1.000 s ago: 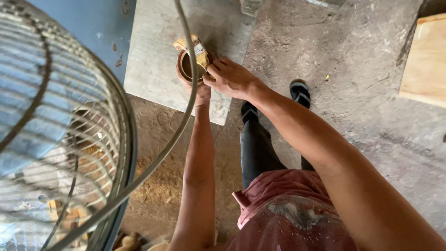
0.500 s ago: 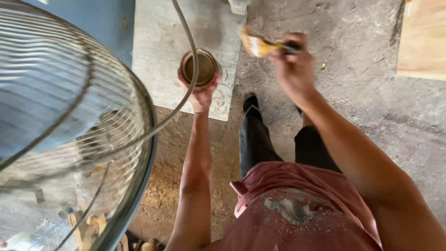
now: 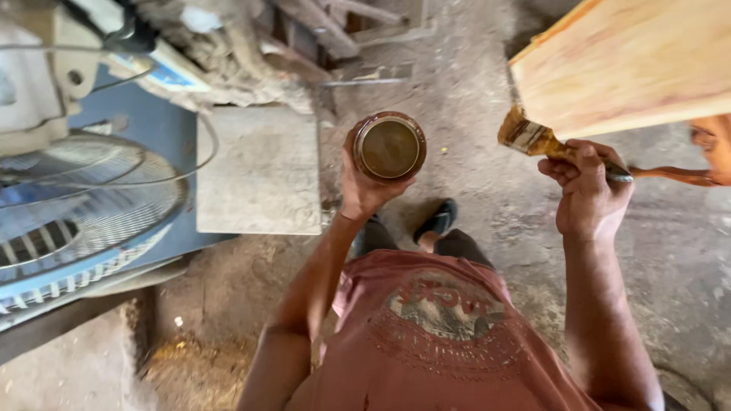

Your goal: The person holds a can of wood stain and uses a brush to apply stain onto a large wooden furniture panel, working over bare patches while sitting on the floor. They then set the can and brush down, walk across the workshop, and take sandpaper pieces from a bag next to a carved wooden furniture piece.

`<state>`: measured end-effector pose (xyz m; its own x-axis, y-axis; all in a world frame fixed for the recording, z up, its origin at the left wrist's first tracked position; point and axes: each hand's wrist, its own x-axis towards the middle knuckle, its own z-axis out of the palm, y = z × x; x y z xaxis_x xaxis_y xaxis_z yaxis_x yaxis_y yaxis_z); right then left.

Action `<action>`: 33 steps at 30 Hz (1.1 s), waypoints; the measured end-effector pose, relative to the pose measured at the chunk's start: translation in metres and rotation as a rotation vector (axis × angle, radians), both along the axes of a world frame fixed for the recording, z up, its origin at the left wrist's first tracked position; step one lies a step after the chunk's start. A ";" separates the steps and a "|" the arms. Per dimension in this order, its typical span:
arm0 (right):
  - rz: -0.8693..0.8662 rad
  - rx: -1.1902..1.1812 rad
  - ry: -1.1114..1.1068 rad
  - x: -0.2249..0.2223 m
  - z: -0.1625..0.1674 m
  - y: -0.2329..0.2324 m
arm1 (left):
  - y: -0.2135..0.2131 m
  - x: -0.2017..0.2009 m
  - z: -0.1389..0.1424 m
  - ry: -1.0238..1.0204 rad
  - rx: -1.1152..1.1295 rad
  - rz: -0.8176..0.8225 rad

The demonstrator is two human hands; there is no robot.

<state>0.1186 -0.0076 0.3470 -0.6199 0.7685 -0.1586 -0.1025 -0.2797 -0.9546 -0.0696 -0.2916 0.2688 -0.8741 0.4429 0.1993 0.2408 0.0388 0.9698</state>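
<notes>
Moved right since earlier: right hand [image 3: 585, 190] clamped on brush [image 3: 533, 139], bristles touching plank [image 3: 624, 68] edge, handle along it. Left hand [image 3: 365, 186] wrapped round varnish jar [image 3: 389, 146], well left of brush.

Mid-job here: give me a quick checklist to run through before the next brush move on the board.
1. Left hand grip on the open tin: ok, fingers wrapped under it.
2. Tin level, brown liquid inside: ok.
3. Right hand grip on the brush: ok.
4. Bristles at the wooden board edge: ok.
5. Brush loaded enough: cannot tell.
6. Fan beside the work, running or not: cannot tell.
</notes>
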 end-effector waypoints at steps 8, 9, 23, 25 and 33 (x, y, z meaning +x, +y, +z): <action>-0.133 0.262 0.028 0.109 0.102 0.076 | 0.167 0.058 0.048 0.175 -0.024 -0.165; -0.122 0.324 0.027 0.117 0.112 0.082 | 0.183 0.067 0.051 0.164 -0.011 -0.197; -0.017 1.013 -0.502 0.089 0.155 0.132 | 0.324 0.112 0.076 0.393 0.115 -0.578; -0.006 1.092 -0.531 0.067 0.150 0.139 | 0.335 0.102 0.077 0.397 0.096 -0.613; -0.207 0.984 -0.545 0.002 0.141 0.165 | 0.386 0.027 0.095 0.406 0.155 -0.716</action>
<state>0.1208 0.1576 0.4881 -0.5000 0.7879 0.3594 0.4354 0.5874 -0.6822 -0.0421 0.0945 0.3642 -0.2393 0.8054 0.5422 0.4883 -0.3829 0.7842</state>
